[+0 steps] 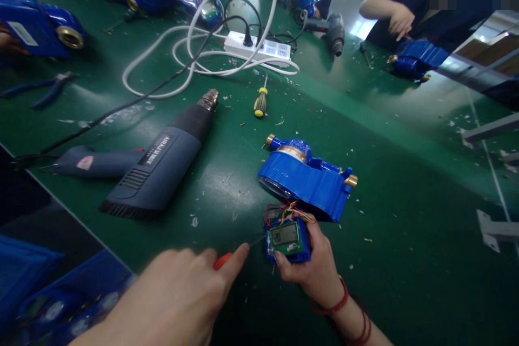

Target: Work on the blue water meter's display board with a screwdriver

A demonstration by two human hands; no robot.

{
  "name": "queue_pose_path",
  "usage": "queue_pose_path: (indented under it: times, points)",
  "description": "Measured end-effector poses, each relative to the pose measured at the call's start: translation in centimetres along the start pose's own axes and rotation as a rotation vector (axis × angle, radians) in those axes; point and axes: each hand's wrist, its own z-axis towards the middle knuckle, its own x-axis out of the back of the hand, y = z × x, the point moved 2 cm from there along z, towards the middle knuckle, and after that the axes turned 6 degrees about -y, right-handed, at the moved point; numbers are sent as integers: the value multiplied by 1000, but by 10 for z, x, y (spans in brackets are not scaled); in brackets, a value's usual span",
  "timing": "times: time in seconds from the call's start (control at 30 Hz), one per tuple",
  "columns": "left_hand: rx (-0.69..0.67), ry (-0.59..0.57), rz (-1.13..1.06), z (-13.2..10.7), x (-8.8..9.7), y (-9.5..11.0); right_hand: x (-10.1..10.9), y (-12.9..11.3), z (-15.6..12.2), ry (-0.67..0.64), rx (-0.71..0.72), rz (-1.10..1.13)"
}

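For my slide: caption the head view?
Left hand pokes screwdriver at circuit board held by right hand.

Red cord bracelets, bare forearms.

A workshop assembly line: a long green table littered with plastic chips carries heat guns, a screwdriver, a power strip and blue water meters, with other workers seated opposite.

Left hand clenched; right hand gripping.
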Motion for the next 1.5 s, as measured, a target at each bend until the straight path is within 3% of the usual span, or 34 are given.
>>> queue_pose_path:
  times: [0.07, 0.23, 0.5, 0.6, 0.77, 0.83, 0.9, 1.07, 1.27, 1.5]
  points:
    - [-7, -4, -27, 1, -3, -5, 1, 1, 0, -10, -5, 7]
    - [-38, 65, -137, -4, -30, -9, 3, 2, 3, -48, -17, 26]
    - [-65, 263, -464, -2, -47, -9, 2, 6, 5, -75, -55, 13]
    - [-69, 203, -421, 0, -36, -12, 2, 6, 5, -72, -34, 28]
    - [-63, -54, -126, 7, 15, -23, 3, 4, 5, -94, -61, 67]
    - [-125, -67, -125, 12, 29, -30, 3, 5, 4, -96, -73, 66]
    - [-185, -53, -201, 16, 32, -38, 3, 6, 3, -82, -73, 42]
    - [-259, 35, -391, 14, 3, -47, 1, 7, 4, -69, -28, 2]
    - [-200, 123, -584, 9, -34, -38, 2, 5, 6, -66, -9, -13]
    - [-170, 186, -653, 7, -56, -24, 4, 7, 5, -28, 4, -74]
